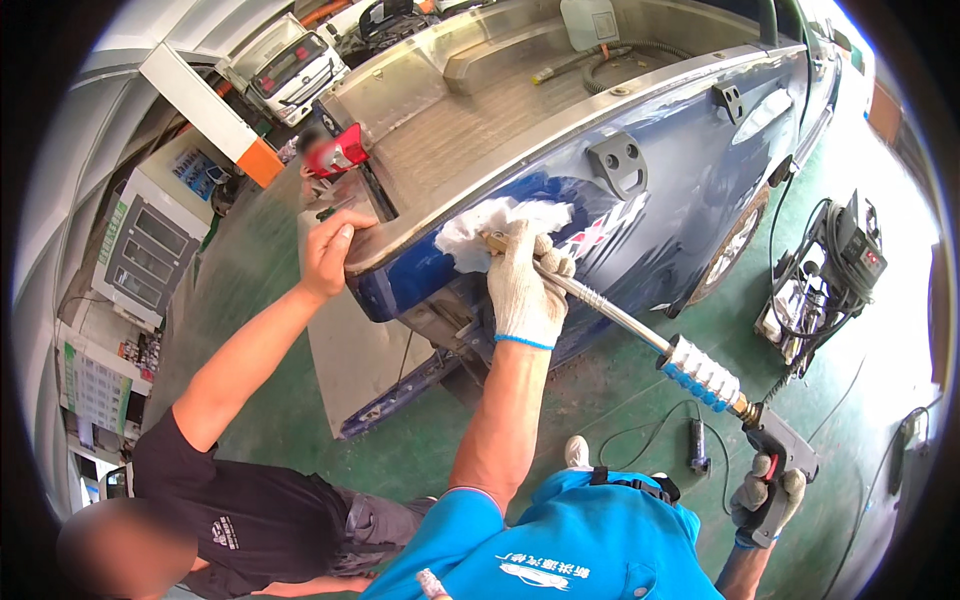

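Observation:
My left hand (528, 285), in a white knit glove with a blue cuff, is closed round the front end of a slide-hammer dent puller (622, 318). The puller's tip meets the rear side panel (402, 282) of a blue pickup, at a whitish sanded patch (470, 232). My gloved right hand (768, 500) grips the puller's grey pistol handle (785, 445), one finger by its red trigger. A ribbed silver and blue sliding weight (700, 372) sits on the shaft near the handle.
A co-worker's bare hand (328, 250) rests on the bed's rear corner. Another person crouches beyond, by a red tail lamp (350, 148). A black wheeled machine (855, 250) with coiled cables stands at right. A corded power tool (697, 450) and cables lie on the green floor (620, 420).

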A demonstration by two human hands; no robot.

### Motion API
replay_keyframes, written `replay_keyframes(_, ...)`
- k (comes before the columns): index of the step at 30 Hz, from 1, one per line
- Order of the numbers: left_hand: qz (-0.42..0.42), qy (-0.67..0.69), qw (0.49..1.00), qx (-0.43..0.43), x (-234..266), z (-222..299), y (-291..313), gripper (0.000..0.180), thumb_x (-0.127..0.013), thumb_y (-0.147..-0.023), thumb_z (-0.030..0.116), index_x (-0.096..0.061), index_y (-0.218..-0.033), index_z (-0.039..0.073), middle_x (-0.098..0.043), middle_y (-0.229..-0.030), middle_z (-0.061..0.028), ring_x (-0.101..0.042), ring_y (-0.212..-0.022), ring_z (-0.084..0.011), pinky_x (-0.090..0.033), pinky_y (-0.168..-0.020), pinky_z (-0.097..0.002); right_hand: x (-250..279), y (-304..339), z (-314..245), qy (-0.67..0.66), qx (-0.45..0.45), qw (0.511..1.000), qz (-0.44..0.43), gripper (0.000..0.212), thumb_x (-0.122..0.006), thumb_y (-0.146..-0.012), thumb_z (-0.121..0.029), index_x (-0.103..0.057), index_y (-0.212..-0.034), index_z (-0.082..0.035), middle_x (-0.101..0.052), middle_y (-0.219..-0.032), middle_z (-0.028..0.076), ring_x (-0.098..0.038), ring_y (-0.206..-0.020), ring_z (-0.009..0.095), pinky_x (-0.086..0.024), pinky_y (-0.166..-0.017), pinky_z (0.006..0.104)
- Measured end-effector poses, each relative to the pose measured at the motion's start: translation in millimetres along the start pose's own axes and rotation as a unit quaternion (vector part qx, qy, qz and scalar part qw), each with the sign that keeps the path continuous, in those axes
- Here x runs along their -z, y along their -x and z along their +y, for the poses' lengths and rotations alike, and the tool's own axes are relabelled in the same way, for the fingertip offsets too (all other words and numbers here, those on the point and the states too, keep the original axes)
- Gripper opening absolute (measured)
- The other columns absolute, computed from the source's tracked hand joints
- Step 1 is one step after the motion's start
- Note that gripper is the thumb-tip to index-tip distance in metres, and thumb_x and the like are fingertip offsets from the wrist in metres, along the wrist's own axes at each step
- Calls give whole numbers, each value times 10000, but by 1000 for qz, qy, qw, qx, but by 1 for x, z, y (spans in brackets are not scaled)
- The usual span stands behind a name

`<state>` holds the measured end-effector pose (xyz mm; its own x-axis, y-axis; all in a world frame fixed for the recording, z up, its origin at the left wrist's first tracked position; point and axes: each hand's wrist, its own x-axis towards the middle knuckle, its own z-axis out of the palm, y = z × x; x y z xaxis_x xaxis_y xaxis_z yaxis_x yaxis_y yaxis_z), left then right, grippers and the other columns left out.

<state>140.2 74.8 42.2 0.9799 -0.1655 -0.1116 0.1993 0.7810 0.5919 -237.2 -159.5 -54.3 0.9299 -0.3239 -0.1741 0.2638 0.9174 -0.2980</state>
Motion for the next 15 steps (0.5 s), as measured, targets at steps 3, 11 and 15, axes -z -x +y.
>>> replay_keyframes(3, 10, -5, 1000, -3, -5, -3, 1, 230, -651, -996, 239, -569, -813, 127, -519, -673, 22, -461, -551, -135, -406, -547, -321, -16, 0, 3, -4, 30, 1000, 2, 658, -634, -894, -203, -368, -1403, 119, -683, -1017, 243, -638, -590, 271, -511, -465, 367)
replay_keyframes(11, -18, -1, 1000, -13, 0, -3, -2, 226, -632, -1009, 243, -551, -836, 121, -491, -666, 21, -403, -523, -121, -385, -540, -324, -8, 4, 1, -25, 30, 999, 10, 670, -628, -862, -155, -363, -1410, 123, -674, -979, 265, -647, -615, 295, -551, -510, 386)
replay_keyframes(15, -57, -8, 998, -20, 1, 2, 2, 216, -609, -1023, 271, -557, -863, 135, -490, -682, 32, -405, -542, -120, -371, -548, -311, -11, 8, 5, -27, 27, 999, -10, 670, -630, -834, -120, -374, -1400, 132, -671, -944, 264, -633, -566, 296, -553, -480, 383)
